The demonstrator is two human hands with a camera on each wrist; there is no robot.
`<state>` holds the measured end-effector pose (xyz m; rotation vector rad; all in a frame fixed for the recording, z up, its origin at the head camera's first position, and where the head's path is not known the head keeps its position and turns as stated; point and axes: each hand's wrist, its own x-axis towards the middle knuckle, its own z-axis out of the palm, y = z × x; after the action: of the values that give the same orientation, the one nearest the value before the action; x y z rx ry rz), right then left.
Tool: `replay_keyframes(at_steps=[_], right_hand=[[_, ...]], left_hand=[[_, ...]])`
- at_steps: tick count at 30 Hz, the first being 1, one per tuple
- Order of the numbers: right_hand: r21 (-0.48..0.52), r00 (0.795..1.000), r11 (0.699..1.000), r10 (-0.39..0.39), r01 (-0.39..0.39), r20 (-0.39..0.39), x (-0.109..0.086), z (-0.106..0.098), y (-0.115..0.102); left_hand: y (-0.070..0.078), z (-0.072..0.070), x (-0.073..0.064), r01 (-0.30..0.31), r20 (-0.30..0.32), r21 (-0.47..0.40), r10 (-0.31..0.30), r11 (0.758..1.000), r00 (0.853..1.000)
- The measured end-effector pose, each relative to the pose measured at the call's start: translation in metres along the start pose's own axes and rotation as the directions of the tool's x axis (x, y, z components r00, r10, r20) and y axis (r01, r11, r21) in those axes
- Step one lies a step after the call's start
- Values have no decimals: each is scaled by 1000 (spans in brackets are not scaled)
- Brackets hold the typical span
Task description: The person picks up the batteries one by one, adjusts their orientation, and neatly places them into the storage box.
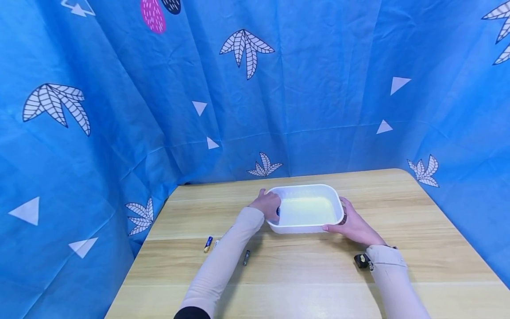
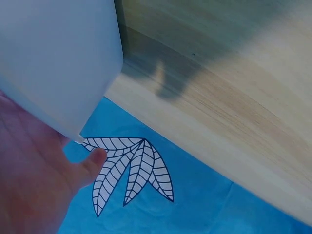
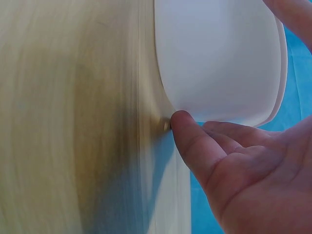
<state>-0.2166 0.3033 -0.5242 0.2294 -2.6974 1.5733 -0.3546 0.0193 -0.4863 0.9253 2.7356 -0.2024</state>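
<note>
A white plastic box [image 1: 307, 229] with a rounded rim sits near the table's far edge. My left hand [image 1: 268, 205] reaches over its left end, the fingers bent down inside. Between thumb and fingers shows a bit of something dark blue, which looks like a battery [image 1: 278, 212], mostly hidden. In the left wrist view, one finger of the left hand [image 2: 34, 170] sticks out past the rim; what it holds is out of sight. My right hand [image 1: 352, 223] grips the box's right end, thumb at the front corner and fingers behind. The right wrist view shows the right hand [image 3: 253, 165] against the box wall [image 3: 219, 63].
To the left on the wooden table [image 1: 303, 283] lie a blue and gold battery [image 1: 208, 244], a small white item [image 1: 216, 243] partly behind the left sleeve, and a dark grey battery [image 1: 246, 258]. A blue patterned curtain [image 1: 318, 88] hangs behind the table and at its sides.
</note>
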Motion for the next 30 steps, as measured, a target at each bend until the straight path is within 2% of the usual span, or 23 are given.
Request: replay_keyframes(at_steps=[15, 23, 30], right_hand=[[5, 1000, 1000, -2, 2, -2, 0, 0, -7], [3, 1000, 1000, -6, 6, -2, 1, 1, -5], [-6, 1000, 1000, -2, 2, -4, 1, 2, -4]], left_hand=[[-2, 1, 1, -4, -7, 3, 4, 1000, 1000], [0, -2, -3, -12, -18, 5, 12, 1000, 1000], [-2, 1, -1, -20, -18, 6, 20, 1000, 1000]])
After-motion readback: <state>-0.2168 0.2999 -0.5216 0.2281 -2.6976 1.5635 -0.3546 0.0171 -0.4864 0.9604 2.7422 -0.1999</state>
